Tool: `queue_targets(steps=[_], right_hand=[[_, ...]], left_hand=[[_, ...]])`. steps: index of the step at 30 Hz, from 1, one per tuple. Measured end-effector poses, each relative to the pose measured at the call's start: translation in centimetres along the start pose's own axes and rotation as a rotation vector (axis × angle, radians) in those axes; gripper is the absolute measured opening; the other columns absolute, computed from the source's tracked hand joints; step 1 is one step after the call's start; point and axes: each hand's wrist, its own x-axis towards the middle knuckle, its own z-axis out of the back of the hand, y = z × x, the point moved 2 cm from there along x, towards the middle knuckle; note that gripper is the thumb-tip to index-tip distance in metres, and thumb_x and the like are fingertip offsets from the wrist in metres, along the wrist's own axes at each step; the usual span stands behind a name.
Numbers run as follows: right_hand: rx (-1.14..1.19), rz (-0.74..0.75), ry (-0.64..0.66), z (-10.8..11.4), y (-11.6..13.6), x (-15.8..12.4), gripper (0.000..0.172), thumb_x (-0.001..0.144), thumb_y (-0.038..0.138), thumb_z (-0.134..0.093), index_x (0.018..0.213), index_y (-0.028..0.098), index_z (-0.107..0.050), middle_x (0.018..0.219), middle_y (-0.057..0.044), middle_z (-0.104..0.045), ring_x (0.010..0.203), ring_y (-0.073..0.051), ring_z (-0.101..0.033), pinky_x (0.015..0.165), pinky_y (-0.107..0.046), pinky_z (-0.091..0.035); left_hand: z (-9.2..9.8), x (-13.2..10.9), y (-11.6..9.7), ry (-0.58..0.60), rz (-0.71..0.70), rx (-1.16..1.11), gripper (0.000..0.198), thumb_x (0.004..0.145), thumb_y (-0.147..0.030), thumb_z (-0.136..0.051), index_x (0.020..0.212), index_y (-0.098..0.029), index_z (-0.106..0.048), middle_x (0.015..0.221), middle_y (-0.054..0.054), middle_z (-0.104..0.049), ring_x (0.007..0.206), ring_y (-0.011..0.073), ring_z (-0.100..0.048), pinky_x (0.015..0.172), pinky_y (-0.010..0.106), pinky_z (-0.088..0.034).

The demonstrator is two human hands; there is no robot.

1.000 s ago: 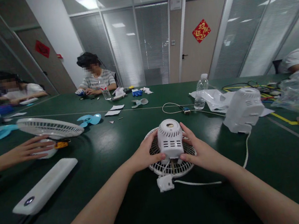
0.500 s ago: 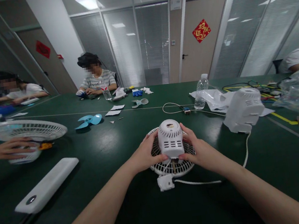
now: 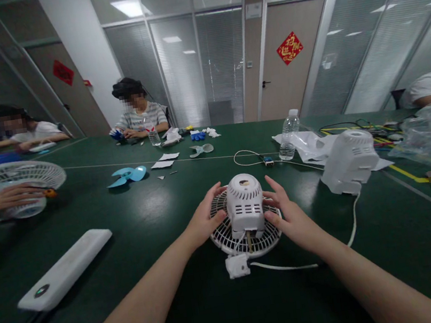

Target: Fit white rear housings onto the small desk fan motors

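Observation:
In front of me a white fan motor housing (image 3: 245,203) stands on a round white fan grille (image 3: 225,235), which lies on the green table. My left hand (image 3: 204,220) is open at the left of the housing, its fingers spread over the grille. On the other side my right hand (image 3: 288,215) is also open, fingers apart, close to the housing; whether its fingertips touch cannot be made out. A small white box-shaped part (image 3: 237,266) with a white cable (image 3: 284,267) sits just below the grille.
To the right stands a white fan base (image 3: 349,163) with a cable. A water bottle (image 3: 290,134), a blue fan blade (image 3: 127,176) and a grey blade (image 3: 201,150) lie farther off. A white power bank (image 3: 65,270) is at left, near a co-worker's hand (image 3: 12,197) at another fan.
Both my hands have loosened from the motor housing and spread apart, leaving it standing on the grille. At left, the co-worker's fan has shifted left and tilted.

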Motion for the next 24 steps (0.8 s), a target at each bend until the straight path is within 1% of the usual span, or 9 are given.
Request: queue_targets(steps=[3, 6, 8, 10, 14, 16, 19, 22, 24], right_hand=[[0.059, 0.039, -0.101, 0.3, -0.8, 0.3, 0.065, 0.093, 0.05, -0.044, 0.147, 0.03, -0.015, 0.138, -0.011, -0.048, 0.124, -0.029, -0.05, 0.104, -0.054, -0.038], [0.059, 0.073, -0.144, 0.4, -1.4, 0.4, 0.057, 0.094, 0.05, -0.042, 0.144, 0.029, -0.026, 0.134, -0.01, -0.051, 0.125, -0.027, -0.048, 0.106, -0.052, -0.035], [0.044, 0.091, -0.134, 0.2, -1.4, 0.4, 0.058, 0.093, 0.05, -0.044, 0.144, 0.029, -0.026, 0.137, -0.01, -0.049, 0.128, -0.027, -0.045, 0.108, -0.051, -0.032], [0.032, 0.094, -0.1, -0.3, -1.2, 0.3, 0.067, 0.09, 0.052, -0.049, 0.146, 0.03, -0.02, 0.143, -0.01, -0.043, 0.131, -0.029, -0.04, 0.109, -0.053, -0.029], [0.045, 0.066, 0.002, -1.7, -0.8, 0.2, 0.113, 0.076, 0.052, -0.07, 0.148, 0.03, 0.015, 0.153, -0.012, -0.023, 0.139, -0.031, -0.027, 0.112, -0.056, -0.021], [0.027, 0.017, 0.036, -2.4, -0.9, 0.4, 0.129, 0.068, 0.048, -0.078, 0.145, 0.029, 0.024, 0.154, -0.013, -0.021, 0.14, -0.031, -0.023, 0.113, -0.057, -0.017], [0.005, -0.038, 0.036, -3.2, -1.1, 0.7, 0.136, 0.062, 0.044, -0.083, 0.146, 0.025, 0.022, 0.152, -0.016, -0.026, 0.14, -0.032, -0.023, 0.113, -0.057, -0.014], [0.024, -0.048, 0.022, -3.4, -1.0, 0.9, 0.133, 0.063, 0.044, -0.081, 0.147, 0.023, 0.02, 0.148, -0.018, -0.032, 0.138, -0.032, -0.03, 0.112, -0.056, -0.018], [0.022, -0.059, 0.021, -3.2, -0.8, 0.8, 0.13, 0.064, 0.044, -0.08, 0.147, 0.025, 0.018, 0.146, -0.016, -0.036, 0.136, -0.032, -0.034, 0.112, -0.056, -0.021]], left_hand=[[1.4, 0.3, 0.9, -0.284, 0.015, -0.04, 0.05, 0.09, -0.049, -0.043, 0.132, -0.022, -0.04, 0.124, 0.011, -0.057, 0.118, 0.0254, -0.053, 0.104, 0.046, -0.038], [2.3, 0.6, 1.4, -0.425, 0.059, 0.017, 0.038, 0.089, -0.042, -0.048, 0.122, -0.021, -0.048, 0.11, 0.008, -0.062, 0.106, 0.0218, -0.059, 0.096, 0.041, -0.045], [2.5, 0.7, 1.4, -0.443, 0.084, 0.074, 0.036, 0.087, -0.038, -0.052, 0.118, -0.021, -0.05, 0.107, 0.007, -0.063, 0.101, 0.0208, -0.06, 0.092, 0.039, -0.047], [2.3, 0.6, 1.3, -0.424, 0.094, 0.138, 0.035, 0.085, -0.035, -0.054, 0.117, -0.022, -0.051, 0.106, 0.006, -0.064, 0.101, 0.0209, -0.061, 0.092, 0.04, -0.047], [1.8, 0.3, 0.8, -0.354, 0.066, 0.245, 0.036, 0.085, -0.034, -0.055, 0.119, -0.023, -0.051, 0.106, 0.004, -0.064, 0.102, 0.0211, -0.061, 0.095, 0.041, -0.045], [1.8, 0.3, 0.8, -0.347, 0.057, 0.276, 0.037, 0.085, -0.034, -0.054, 0.12, -0.023, -0.051, 0.107, 0.004, -0.064, 0.103, 0.0212, -0.06, 0.096, 0.042, -0.045], [2.1, 0.3, 1.2, -0.372, 0.055, 0.288, 0.036, 0.086, -0.033, -0.053, 0.121, -0.023, -0.05, 0.107, 0.004, -0.064, 0.103, 0.0213, -0.06, 0.096, 0.042, -0.045], [2.6, 0.6, 2.3, -0.401, 0.063, 0.276, 0.035, 0.084, -0.031, -0.054, 0.119, -0.023, -0.051, 0.105, 0.004, -0.064, 0.102, 0.0206, -0.061, 0.096, 0.041, -0.045], [2.8, 0.6, 3.2, -0.416, 0.081, 0.277, 0.034, 0.084, -0.03, -0.054, 0.117, -0.022, -0.052, 0.104, 0.004, -0.064, 0.101, 0.0202, -0.061, 0.095, 0.04, -0.046]])
